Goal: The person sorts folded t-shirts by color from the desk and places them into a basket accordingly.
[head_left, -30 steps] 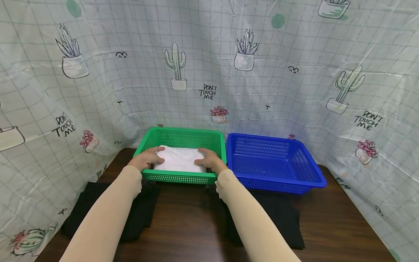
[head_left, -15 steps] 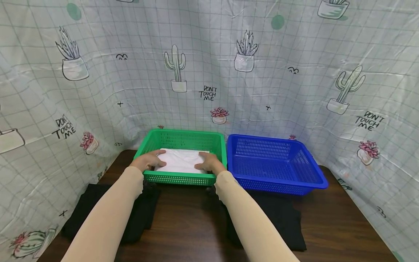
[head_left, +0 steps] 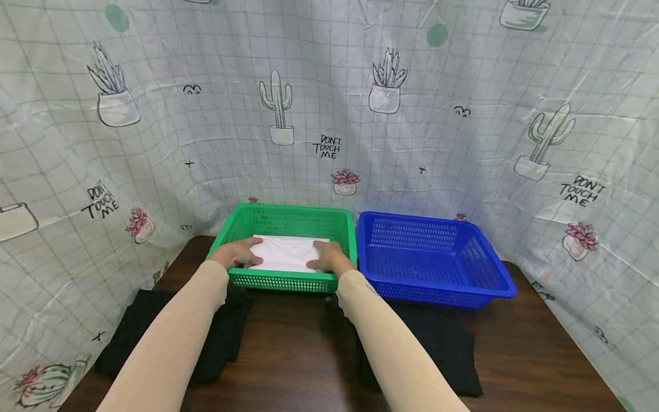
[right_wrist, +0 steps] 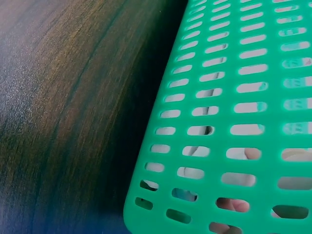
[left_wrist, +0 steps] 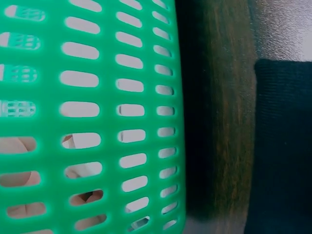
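A folded white cloth lies inside the green basket. My left hand grips its left end, thumb and index finger over the top. At the right end, my right hand holds it the same way. Both forearms reach across the basket's front rim. The remaining fingers are mostly hidden by the cloth and the basket. Bits of the left hand show through the slots in the left wrist view. Parts of the right hand show through the slots in the right wrist view.
A blue basket stands right of the green one, nothing seen in it. Black folded cloth lies under the left forearm. Another black cloth lies by the right forearm. A patterned curtain hangs behind the brown table.
Since a second ago, the white cloth has sunk a little lower and flatter in the green basket, with both hands still at its ends. Over the last half second little moved.
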A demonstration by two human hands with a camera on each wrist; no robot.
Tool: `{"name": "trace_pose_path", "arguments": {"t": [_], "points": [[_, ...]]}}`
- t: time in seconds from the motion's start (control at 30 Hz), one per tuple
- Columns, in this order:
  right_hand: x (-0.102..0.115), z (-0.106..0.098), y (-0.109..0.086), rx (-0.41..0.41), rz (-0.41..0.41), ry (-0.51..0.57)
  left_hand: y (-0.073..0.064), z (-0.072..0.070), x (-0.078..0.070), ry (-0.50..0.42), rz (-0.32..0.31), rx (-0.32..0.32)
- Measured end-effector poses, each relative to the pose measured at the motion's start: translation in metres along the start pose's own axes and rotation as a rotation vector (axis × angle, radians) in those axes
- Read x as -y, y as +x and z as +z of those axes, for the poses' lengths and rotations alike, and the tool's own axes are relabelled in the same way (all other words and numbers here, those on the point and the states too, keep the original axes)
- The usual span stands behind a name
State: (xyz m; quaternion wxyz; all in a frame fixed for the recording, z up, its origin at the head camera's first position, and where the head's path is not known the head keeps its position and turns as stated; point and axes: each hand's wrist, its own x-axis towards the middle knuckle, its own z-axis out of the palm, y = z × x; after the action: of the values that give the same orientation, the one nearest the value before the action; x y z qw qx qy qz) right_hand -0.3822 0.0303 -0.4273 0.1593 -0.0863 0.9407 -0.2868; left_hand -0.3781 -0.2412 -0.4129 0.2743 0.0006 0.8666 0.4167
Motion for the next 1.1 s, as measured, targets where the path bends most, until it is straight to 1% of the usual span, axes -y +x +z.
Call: {"name": "trace_pose_path", "arguments": {"t": [0.3, 0.47, 0.5, 0.6, 0.7, 0.77, 0.83, 0.9, 1.0, 1.1], "points": [[-0.002, -0.002, 0.002, 0.019, -0.001, 0.013, 0.000, -0.001, -0.005, -0.008, -0.019, 0.025], [-0.001, -0.002, 0.002, 0.003, -0.038, 0.030, -0.003, -0.002, -0.007, 0.012, -0.020, 0.000], [0.000, -0.002, 0.001, -0.006, -0.049, 0.034, -0.003, -0.002, -0.007, 0.028, -0.013, -0.012], [-0.003, -0.003, 0.001, -0.045, -0.074, 0.041, -0.005, -0.001, -0.009, 0.119, 0.019, -0.052], [-0.006, -0.006, -0.003, -0.091, -0.109, 0.101, -0.008, 0.002, -0.016, 0.261, 0.044, -0.104], [-0.008, -0.011, -0.006, -0.114, -0.148, 0.145, -0.014, 0.004, -0.024, 0.353, 0.060, -0.148], [-0.008, -0.019, -0.011, -0.127, -0.208, 0.178, -0.021, 0.005, -0.032, 0.420, 0.096, -0.207], [-0.006, -0.031, -0.018, -0.118, -0.277, 0.185, -0.030, 0.006, -0.040, 0.452, 0.161, -0.270], [-0.003, -0.057, -0.038, -0.084, -0.368, 0.177, -0.045, 0.011, -0.053, 0.423, 0.285, -0.353], [-0.004, -0.085, -0.068, -0.051, -0.422, 0.167, -0.061, 0.019, -0.066, 0.367, 0.413, -0.411]]}}
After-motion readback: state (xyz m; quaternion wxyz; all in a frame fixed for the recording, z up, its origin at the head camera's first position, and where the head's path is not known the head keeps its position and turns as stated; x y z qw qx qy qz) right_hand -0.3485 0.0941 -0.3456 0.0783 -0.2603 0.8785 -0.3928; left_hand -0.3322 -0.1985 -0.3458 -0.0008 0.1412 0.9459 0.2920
